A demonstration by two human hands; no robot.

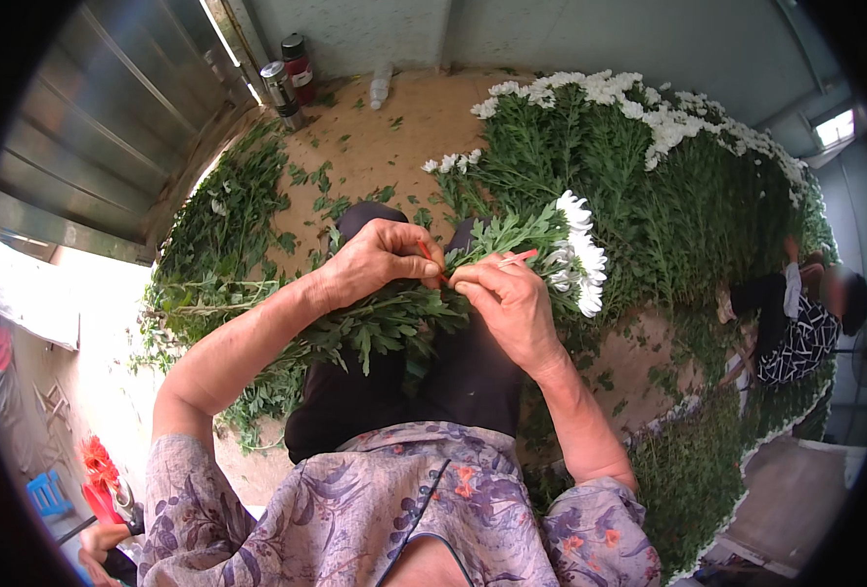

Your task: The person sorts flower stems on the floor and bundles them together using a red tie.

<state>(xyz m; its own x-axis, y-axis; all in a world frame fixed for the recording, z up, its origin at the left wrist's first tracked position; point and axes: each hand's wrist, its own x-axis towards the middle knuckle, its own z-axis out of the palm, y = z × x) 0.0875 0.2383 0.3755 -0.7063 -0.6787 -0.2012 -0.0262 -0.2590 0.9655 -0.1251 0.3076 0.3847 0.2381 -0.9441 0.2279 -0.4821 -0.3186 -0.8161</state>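
Note:
A bunch of white chrysanthemums [584,257] lies across my lap, its flower heads to the right and its leafy stems to the left. My left hand [397,257] pinches a thin red tie [425,251] above the stems. Close beside it, my right hand [503,301] has thumb and forefinger closed on the tie's other part at the bunch. A red and white strip [519,257] sticks out between the fingers of my right hand. Where the tie passes around the stems is hidden by my hands and the leaves.
A large heap of white chrysanthemums [587,161] covers the floor ahead and right. Cut stems and leaves [221,213] lie left. Two flasks [281,95] and a clear plastic bottle [380,88] stand by the wall. Another person [800,330] sits at right; a hand [103,539] shows lower left.

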